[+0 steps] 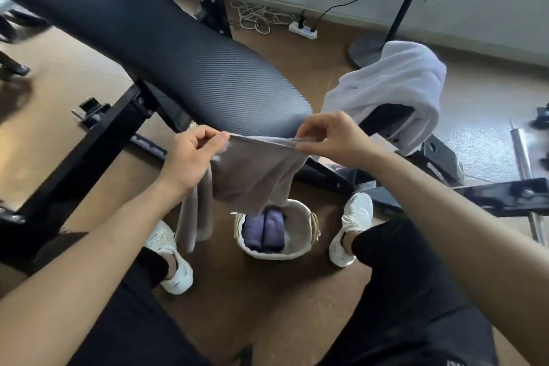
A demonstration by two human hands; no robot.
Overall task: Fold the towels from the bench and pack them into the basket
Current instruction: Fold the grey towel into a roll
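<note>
Nearest the camera, the person's legs in black trousers frame the floor, with a white left sneaker point(170, 258) and a white right sneaker point(353, 226) planted either side of a small round cream woven basket point(300, 218). Two folded purple towels point(264, 232) already lie side by side in the bottom of the basket, with room left beside them.

Just above it, both hands hold a taupe-grey soft towel point(252, 178) in the air. The left hand point(190, 157) pinches one end of the top edge between thumb and fingers, and the right hand point(329, 140) pinches the other, so the edge runs taut between them. The cloth hangs doubled below, one loose tail dropping past the left wrist and the lower hem dangling over the basket mouth.

This looks like the folding step for a third towel, not yet compact enough to pack. The next move likely calls for bringing the two pinched corners together, gathering the stray tail, then lowering the bundle into the free space.

Beyond the hands rises the long black ribbed padded bench back point(178, 53) on its black steel frame. To the right, a crumpled white towel point(395, 83) is draped over the bench seat, unfolded. Farther off, a white power strip point(303, 30) lies by the wall.
</note>
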